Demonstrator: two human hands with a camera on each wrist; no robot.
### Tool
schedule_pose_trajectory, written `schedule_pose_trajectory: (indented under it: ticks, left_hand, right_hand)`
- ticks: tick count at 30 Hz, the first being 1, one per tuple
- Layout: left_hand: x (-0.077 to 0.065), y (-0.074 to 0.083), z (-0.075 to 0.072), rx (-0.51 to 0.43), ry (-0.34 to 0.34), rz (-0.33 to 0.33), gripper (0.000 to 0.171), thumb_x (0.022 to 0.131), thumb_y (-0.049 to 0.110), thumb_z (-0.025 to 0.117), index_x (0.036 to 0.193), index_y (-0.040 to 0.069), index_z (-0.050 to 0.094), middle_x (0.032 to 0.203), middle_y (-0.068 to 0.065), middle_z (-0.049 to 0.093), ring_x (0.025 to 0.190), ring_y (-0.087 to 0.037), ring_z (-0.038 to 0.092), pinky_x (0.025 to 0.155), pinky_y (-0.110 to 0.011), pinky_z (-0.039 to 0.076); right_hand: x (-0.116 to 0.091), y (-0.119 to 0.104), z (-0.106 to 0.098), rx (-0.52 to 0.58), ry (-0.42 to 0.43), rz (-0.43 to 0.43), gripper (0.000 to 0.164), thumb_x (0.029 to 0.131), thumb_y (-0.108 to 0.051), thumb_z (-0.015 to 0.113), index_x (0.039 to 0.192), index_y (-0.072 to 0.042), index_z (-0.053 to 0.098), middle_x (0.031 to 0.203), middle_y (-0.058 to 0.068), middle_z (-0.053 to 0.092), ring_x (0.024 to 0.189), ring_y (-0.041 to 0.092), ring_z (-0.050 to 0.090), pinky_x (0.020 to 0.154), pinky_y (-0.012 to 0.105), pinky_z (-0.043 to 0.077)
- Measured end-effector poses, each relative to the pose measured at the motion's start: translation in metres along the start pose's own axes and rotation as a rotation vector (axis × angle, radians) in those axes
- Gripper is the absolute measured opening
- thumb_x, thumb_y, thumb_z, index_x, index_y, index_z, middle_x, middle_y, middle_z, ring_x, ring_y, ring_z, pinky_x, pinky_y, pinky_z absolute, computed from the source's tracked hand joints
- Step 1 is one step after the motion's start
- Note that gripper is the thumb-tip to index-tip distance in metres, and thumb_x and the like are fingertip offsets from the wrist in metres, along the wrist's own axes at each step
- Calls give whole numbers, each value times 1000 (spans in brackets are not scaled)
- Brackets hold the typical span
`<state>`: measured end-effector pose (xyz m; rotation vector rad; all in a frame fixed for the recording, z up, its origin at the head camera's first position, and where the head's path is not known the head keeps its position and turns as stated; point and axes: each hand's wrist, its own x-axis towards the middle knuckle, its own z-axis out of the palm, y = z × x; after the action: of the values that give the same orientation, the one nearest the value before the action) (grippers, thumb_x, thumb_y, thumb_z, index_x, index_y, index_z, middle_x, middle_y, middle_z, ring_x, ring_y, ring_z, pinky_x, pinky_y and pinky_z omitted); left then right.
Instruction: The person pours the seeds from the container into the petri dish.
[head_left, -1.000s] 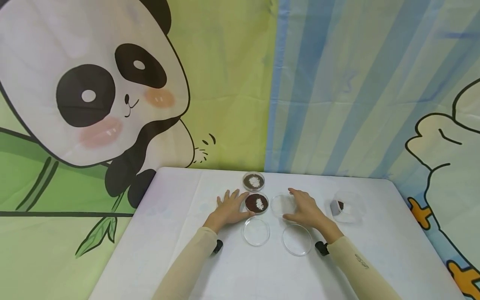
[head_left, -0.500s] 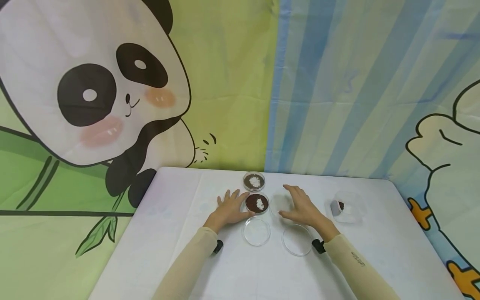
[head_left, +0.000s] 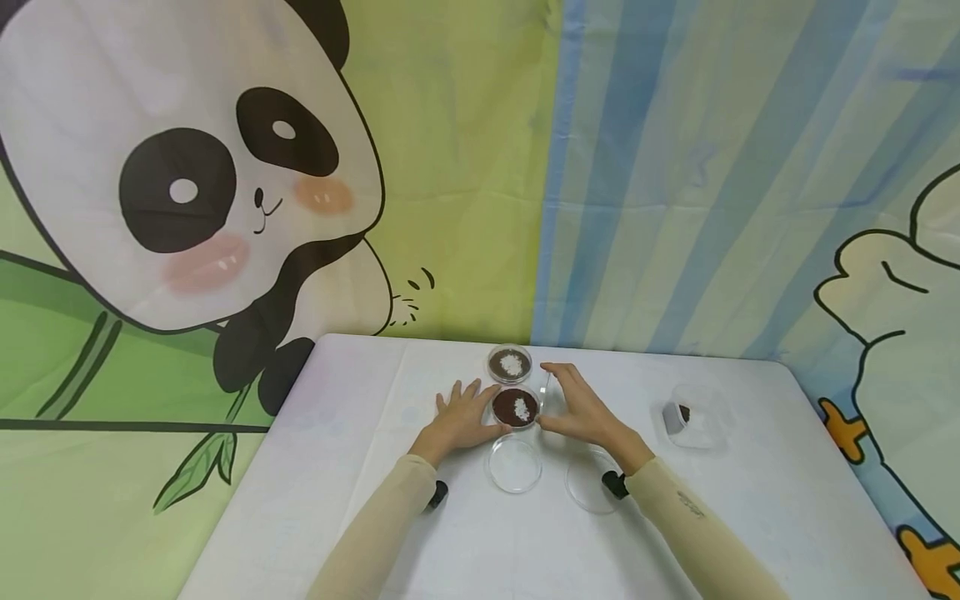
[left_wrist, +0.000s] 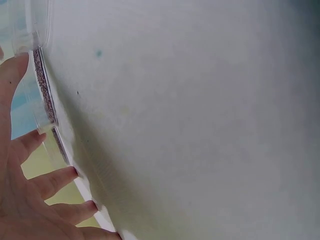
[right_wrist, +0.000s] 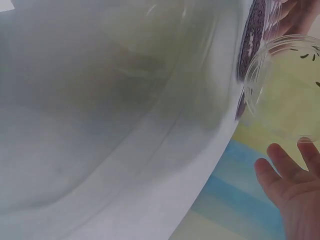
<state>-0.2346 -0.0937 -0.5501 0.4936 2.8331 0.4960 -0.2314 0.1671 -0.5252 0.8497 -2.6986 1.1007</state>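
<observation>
Dark brown granules (head_left: 506, 406) with white bits (head_left: 522, 408) sit in the petri dish (head_left: 517, 427) in the middle of the white table (head_left: 720, 517), and the left hand (head_left: 459, 419) has it by the side between thumb and forefinger, other fingers spread wide. Right hand (head_left: 583, 410) is beside it, thumb and fingers well apart, holding a clear round lid (right_wrist: 282, 95) tipped up on edge just right of the dish. There's a similar filled dish (head_left: 510, 381) right behind, two clear round pieces (head_left: 514, 464) nearer the person, and a clear tub (head_left: 707, 425) well off to the right.
</observation>
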Motion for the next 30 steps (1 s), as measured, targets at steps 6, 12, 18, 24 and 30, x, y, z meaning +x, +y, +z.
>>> schedule_pose_trajectory:
  ticks: [6, 12, 18, 24, 30]
  left_hand:
    - [-2, 0, -2, -16, -8, 6, 89, 84, 75, 59, 157, 30, 35, 160, -18, 28, 145, -52, 15, 106, -77, 13]
    - [0, -2, -1, -11, -6, 5, 89, 84, 76, 58, 157, 32, 33, 161, -17, 27, 145, -51, 15, 106, -77, 12]
    - [-2, -1, -1, -15, 3, 13, 91, 83, 78, 56, 157, 30, 33, 161, -17, 27, 145, -51, 14, 106, -77, 12]
    - [-3, -2, -2, -21, -9, 9, 95, 83, 81, 52, 159, 27, 31, 162, -16, 25, 146, -49, 12, 107, -75, 10]
    - [-5, -4, -4, -29, -24, 16, 97, 86, 77, 52, 159, 16, 30, 162, -14, 25, 147, -47, 13, 109, -73, 10]
  right_hand:
    - [12, -6, 11, 73, -52, -5, 90, 75, -20, 84, 150, -5, 37, 141, 24, 42, 125, 44, 48, 99, 55, 44]
    - [22, -9, 22, 79, -101, 17, 96, 78, -22, 85, 154, -4, 30, 146, 21, 39, 132, 43, 43, 104, 54, 40]
    - [28, -12, 29, 64, -141, 37, 101, 78, -26, 86, 156, -6, 25, 148, 22, 38, 136, 37, 40, 109, 53, 36]
    - [31, -15, 34, 6, -180, 79, 102, 79, -31, 85, 157, -4, 25, 153, 20, 37, 139, 38, 37, 108, 59, 34]
    - [35, -19, 39, -137, -185, 73, 106, 77, -44, 85, 156, -4, 27, 155, 16, 38, 136, 39, 42, 104, 64, 34]
